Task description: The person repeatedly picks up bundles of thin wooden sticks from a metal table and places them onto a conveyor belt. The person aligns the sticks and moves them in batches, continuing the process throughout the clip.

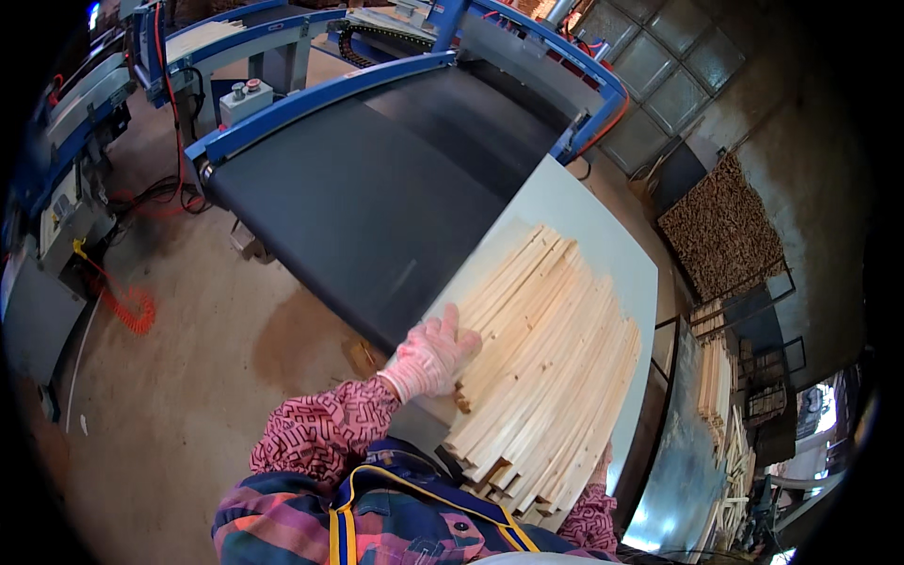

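A wide layer of pale wooden strips (556, 348) lies side by side on a light grey board (621, 250), their near ends uneven. Against the left edge of the strips rests my left hand (433, 356), in a pink-and-white glove, its fingers stretched out and apart. Of my right hand (604, 465) only a sliver shows, low at the right side of the strips; its fingers are hidden behind the wood. Patterned pink sleeve covers (325, 428) are on both forearms.
Left of the board, a black conveyor belt (348, 207) runs away between blue rails (320, 108). A control box with buttons (247, 102) stands beside it. At right are a shiny metal table (673, 471), stacked strips (716, 381) and a large wood stack (725, 231). A coiled orange hose (132, 311) hangs at left.
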Demonstrator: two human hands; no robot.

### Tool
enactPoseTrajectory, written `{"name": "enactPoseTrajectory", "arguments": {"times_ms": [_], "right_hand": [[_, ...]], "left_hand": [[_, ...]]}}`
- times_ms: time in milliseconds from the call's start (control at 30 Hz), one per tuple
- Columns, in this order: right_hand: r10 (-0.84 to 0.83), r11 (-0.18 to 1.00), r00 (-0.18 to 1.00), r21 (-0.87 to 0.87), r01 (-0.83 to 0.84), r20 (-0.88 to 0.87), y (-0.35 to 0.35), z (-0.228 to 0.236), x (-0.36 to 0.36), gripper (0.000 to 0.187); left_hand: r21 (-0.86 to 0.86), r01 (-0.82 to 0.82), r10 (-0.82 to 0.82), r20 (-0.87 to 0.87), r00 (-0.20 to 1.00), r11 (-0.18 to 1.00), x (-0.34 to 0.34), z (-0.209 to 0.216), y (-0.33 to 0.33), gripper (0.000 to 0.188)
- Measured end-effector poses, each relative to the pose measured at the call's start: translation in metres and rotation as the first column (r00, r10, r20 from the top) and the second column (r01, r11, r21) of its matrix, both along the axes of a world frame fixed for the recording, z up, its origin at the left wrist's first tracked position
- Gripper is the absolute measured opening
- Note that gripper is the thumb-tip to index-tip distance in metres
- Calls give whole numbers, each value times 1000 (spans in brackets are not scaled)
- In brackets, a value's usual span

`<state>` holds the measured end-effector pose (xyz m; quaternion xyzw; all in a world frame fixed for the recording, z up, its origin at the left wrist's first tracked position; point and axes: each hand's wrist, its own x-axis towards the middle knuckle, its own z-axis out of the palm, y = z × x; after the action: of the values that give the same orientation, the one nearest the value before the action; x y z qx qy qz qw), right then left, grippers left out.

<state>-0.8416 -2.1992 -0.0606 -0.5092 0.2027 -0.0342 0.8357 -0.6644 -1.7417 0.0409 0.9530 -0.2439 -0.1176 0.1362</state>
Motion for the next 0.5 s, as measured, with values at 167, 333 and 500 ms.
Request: {"name": "enactPoseTrajectory", "arguments": {"times_ms": [167,333,500], "right_hand": [[-163,986,984,9,164,-72,64,16,66,71],[8,1000,1000,-14,-8,22,197,47,174,59],[275,961,958,-44,-272,86,309,38,306,53]], "left_hand": [[-83,36,-41,-57,998,996,53,8,52,72],[-32,-117,116,-16,993,993,121,19,168,69],[70,-266,267,-7,964,961,168,19,297,84]]}}
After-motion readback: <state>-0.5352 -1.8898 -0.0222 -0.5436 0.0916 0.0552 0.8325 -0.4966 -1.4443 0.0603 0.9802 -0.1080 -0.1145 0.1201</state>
